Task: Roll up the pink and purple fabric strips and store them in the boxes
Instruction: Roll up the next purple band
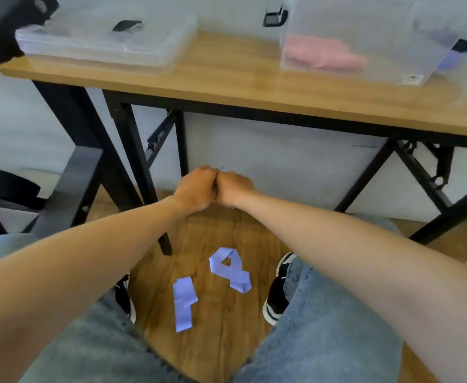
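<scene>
1. Clear plastic lids (pixel 105 40) lie stacked at the upper left of the frame, on the wooden table (pixel 226 87).
2. The left hand (pixel 196 190) is at mid-frame with fingers curled into a fist, knuckles touching the right hand — whether it grips anything I cannot tell.
3. The right hand (pixel 233 189) is curled the same way; its contents are hidden.
4. Two purple strips lie on the floor below — one flat strip (pixel 184 302), one looped strip (pixel 231 269) — between the shoes.
5. Pink fabric (pixel 323 55) sits inside the clear box (pixel 365 31) at upper right.
</scene>
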`<state>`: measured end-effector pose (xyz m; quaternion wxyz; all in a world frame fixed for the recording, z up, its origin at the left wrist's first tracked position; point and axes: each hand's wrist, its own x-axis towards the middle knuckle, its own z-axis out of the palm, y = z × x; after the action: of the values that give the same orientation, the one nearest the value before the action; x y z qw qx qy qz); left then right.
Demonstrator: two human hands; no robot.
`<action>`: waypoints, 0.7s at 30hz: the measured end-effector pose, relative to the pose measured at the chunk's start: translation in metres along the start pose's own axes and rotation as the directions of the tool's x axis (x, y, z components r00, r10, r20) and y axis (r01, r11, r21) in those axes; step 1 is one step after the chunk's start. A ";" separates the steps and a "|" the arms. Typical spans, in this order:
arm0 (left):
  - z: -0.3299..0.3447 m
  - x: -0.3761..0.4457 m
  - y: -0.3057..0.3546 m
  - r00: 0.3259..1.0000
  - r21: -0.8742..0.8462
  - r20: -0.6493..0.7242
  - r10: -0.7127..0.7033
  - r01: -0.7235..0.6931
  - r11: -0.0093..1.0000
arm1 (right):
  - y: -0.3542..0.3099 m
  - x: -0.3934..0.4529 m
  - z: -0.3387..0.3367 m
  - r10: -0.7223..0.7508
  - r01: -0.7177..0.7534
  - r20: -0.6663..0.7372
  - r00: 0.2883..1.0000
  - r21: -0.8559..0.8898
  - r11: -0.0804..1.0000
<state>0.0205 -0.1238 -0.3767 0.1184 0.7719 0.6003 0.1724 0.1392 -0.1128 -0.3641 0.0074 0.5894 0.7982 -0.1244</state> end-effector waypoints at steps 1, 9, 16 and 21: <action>0.013 0.001 -0.009 0.999 -0.002 0.036 -0.022 0.023 1.000 | 0.003 0.009 0.016 0.013 -0.013 0.031 0.999 0.007 1.000; 0.124 0.005 -0.062 0.937 -0.002 0.305 -0.170 0.179 0.984 | 0.030 0.061 0.148 0.083 -0.109 0.365 0.927 0.052 0.993; 0.206 -0.003 -0.081 0.821 -0.087 0.515 -0.247 0.336 0.938 | 0.064 0.064 0.241 0.156 -0.236 0.563 0.811 0.071 0.969; 0.255 -0.024 -0.081 0.709 -0.044 0.651 -0.270 0.390 0.920 | 0.084 0.041 0.317 0.221 -0.315 0.667 0.711 0.022 0.949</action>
<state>0.0473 -0.1206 -0.6441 0.4109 0.6500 0.6356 -0.0685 0.1631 -0.1165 -0.6934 0.2654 0.6165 0.6398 -0.3744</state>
